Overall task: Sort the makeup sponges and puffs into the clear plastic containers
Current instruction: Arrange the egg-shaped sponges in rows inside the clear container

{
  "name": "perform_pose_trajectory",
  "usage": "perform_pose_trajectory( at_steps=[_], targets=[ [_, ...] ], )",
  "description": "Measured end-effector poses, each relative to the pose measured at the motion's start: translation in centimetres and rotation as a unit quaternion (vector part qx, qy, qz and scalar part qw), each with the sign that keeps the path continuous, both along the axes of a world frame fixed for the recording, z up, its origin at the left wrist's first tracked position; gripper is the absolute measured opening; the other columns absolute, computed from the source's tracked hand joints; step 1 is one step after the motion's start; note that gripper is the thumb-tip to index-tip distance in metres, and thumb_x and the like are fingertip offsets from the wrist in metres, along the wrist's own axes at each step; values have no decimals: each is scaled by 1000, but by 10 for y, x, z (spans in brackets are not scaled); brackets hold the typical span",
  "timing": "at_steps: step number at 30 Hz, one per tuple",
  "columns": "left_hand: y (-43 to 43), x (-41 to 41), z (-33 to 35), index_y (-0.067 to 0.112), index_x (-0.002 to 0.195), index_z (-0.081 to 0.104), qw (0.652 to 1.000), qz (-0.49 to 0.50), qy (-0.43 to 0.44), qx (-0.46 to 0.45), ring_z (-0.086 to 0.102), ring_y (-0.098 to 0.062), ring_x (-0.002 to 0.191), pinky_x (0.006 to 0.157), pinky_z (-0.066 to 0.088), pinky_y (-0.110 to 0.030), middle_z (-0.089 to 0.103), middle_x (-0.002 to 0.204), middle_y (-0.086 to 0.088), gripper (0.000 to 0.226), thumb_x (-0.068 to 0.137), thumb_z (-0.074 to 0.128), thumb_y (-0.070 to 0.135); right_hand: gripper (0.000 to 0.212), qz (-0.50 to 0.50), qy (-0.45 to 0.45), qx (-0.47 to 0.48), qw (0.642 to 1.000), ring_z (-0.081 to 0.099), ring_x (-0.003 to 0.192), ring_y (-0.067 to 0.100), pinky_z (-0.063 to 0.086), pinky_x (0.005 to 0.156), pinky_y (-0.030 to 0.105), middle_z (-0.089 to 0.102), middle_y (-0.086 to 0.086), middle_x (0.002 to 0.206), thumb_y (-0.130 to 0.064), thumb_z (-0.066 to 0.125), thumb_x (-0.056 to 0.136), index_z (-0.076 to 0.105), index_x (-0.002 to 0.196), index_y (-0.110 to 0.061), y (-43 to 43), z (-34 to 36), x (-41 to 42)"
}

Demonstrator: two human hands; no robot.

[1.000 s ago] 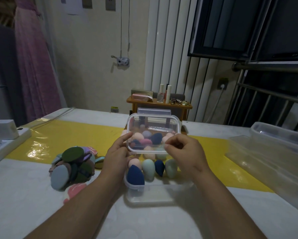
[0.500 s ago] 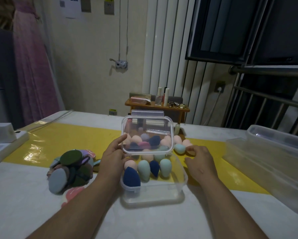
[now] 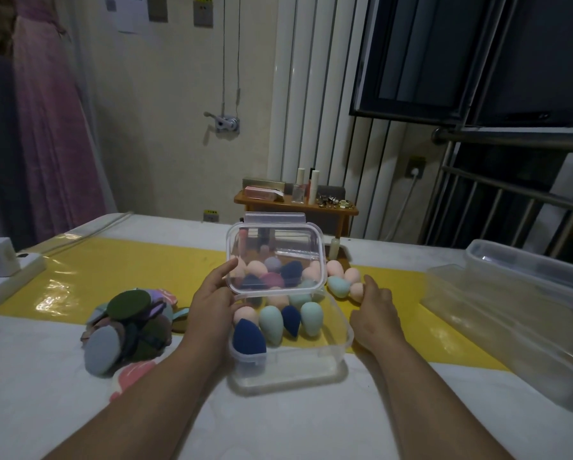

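At the centre of the counter (image 3: pixel 46 393), the left hand (image 3: pixel 212 305) grips a clear lid (image 3: pixel 275 257) by its left edge. The thumb is pressed on the front face and the other fingers are curled behind it. The lid is a rounded rectangle of thin, glossy plastic, tilted up on its long edge over the back of the clear container (image 3: pixel 291 366). Through it, peach, lilac, plum and navy shapes show dimly.

The right hand (image 3: pixel 374 310) lies just right of the container, its fingers reaching to a small cluster of loose sponges (image 3: pixel 339 286), one teal and three peach, lying on the counter. The fingertips touch the nearest peach one, but from this angle I cannot tell whether they close round it or merely rest against it.

Inside the container stand matte teardrop sponges (image 3: pixel 271 323) in a row with their points down. A slant-cut navy one is at the front left, followed by mint, navy and mint, with a peach one behind. The container's walls are cloudy and soft-cornered.

To the left, well apart from the container, a heap of flat round puffs (image 3: pixel 132 327) in olive, grey-blue, lilac and pink overlaps loosely. A shiny yellow strip (image 3: pixel 129 270) runs across the pale counter covering. Stacked larger clear tubs (image 3: pixel 510 330) sit on the right, and a white power strip (image 3: pixel 9 277) lies at the left edge.
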State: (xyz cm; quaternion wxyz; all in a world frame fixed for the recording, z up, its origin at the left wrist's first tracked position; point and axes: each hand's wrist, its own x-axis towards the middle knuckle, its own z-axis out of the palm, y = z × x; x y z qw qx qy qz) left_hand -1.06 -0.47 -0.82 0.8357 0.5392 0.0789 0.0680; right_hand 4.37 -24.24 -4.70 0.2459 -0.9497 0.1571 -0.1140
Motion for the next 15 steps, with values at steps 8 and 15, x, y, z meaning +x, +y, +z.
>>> perform_pose_trajectory(
  at_steps=[8, 15],
  targets=[
    [2, 2, -3, 35, 119, 65, 1000, -4, -2, 16, 68, -24, 99, 74, 59, -38, 68, 112, 4, 48, 97, 37, 3, 18, -68, -101, -23, 992, 53, 98, 36, 47, 80, 41, 50, 14, 115, -19, 57, 92, 57, 107, -10, -3, -4, -2],
    [2, 3, -3, 34, 121, 64, 1000, -4, -3, 17, 68, -25, 100, 69, 59, -36, 68, 114, 3, 48, 97, 38, 2, 21, -62, -158, 76, 983, 56, 85, 27, 41, 67, 32, 63, 2, 98, -26, 63, 90, 56, 108, -19, 0, 16, -14]
  ],
)
